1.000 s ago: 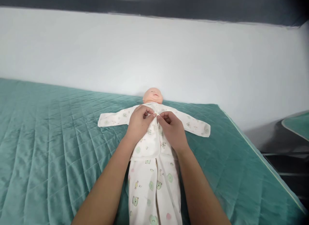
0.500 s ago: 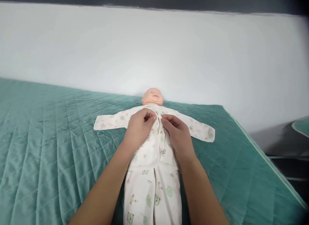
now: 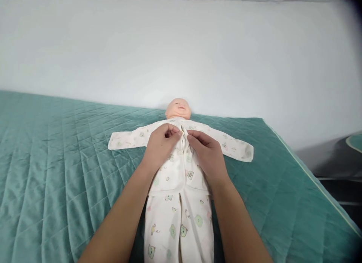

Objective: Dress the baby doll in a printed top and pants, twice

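A baby doll point(image 3: 178, 108) lies on its back, dressed in a white printed jacket point(image 3: 169, 179) and matching trousers point(image 3: 164, 229). Both sleeves are stretched out sideways. At the upper chest, my left hand point(image 3: 163, 144) pinches one front edge of the jacket between thumb and fingers. My right hand point(image 3: 207, 152) pinches the opposite edge close beside it. A small gap in the front opening shows between and just below my fingertips. Lower down, the two jacket fronts meet. What exactly lies between the fingertips is too small to make out.
A green quilted cover point(image 3: 70, 172) spreads under the doll, its piped edge running down on the right. Behind the doll's head stands a white wall point(image 3: 181, 48). At the far right is part of another green item point(image 3: 355, 145) above dark floor.
The view has tilted slightly, so the wall's dark upper band shows less. Both hands keep their pinch on the jacket front with only tiny finger shifts.
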### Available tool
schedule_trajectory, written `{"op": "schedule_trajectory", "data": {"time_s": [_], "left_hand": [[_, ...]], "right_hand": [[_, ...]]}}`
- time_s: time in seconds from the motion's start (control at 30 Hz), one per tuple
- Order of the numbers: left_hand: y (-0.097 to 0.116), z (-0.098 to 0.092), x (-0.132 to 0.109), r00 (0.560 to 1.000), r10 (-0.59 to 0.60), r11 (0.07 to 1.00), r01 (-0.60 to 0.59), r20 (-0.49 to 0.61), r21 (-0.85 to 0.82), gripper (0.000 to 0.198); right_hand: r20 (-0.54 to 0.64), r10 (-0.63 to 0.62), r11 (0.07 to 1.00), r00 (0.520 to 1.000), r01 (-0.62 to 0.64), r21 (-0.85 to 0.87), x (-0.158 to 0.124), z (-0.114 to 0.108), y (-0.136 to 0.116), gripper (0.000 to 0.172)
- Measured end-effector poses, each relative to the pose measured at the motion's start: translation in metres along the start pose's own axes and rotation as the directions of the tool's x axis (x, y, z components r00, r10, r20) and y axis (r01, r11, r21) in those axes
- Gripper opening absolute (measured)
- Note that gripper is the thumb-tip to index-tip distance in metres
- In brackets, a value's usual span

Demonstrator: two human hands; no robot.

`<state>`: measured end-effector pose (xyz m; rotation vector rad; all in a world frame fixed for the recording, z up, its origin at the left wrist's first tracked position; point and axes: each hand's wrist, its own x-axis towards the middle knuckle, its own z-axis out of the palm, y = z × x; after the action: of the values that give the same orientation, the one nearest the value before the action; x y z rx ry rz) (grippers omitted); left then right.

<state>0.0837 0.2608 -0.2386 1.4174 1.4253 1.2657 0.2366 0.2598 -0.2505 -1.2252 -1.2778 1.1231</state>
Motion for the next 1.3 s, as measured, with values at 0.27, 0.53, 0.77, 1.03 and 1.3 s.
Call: {"op": "schedule_trajectory", "data": {"time_s": [0.27,0.53,0.77,1.03,1.3], "left_hand": [[-0.003,0.000,0.001,1.000,-0.004,1.000,0.003,-0.022,-0.016,0.014],[0.002,-0.002,-0.001,1.000,0.012,0.999,-0.012,0.005,0.037,0.021],[0.001,0.005,-0.001,0.999,-0.036,0.997,0.039,-0.032,0.072,0.014],[0.003,0.005,-0.004,0.997,-0.039,0.997,0.043,-0.066,0.071,0.013],[0.005,0.006,-0.005,0.993,0.008,0.994,0.005,-0.114,0.110,0.015]], "right_hand": [[0.082,0.011,1.000,0.997,-0.009,-0.029,-0.001,-0.001,-0.003,0.031],[0.093,-0.044,0.965,0.995,0.066,-0.253,-0.007,0.006,-0.012,0.027],[0.073,-0.106,0.872,0.992,0.129,-0.473,-0.014,0.014,-0.021,0.033],[0.132,-0.277,0.674,0.952,0.290,-0.679,-0.020,0.021,-0.014,0.038],[0.110,-0.299,0.731,0.948,0.301,-0.612,-0.028,0.018,-0.009,0.038]]}}
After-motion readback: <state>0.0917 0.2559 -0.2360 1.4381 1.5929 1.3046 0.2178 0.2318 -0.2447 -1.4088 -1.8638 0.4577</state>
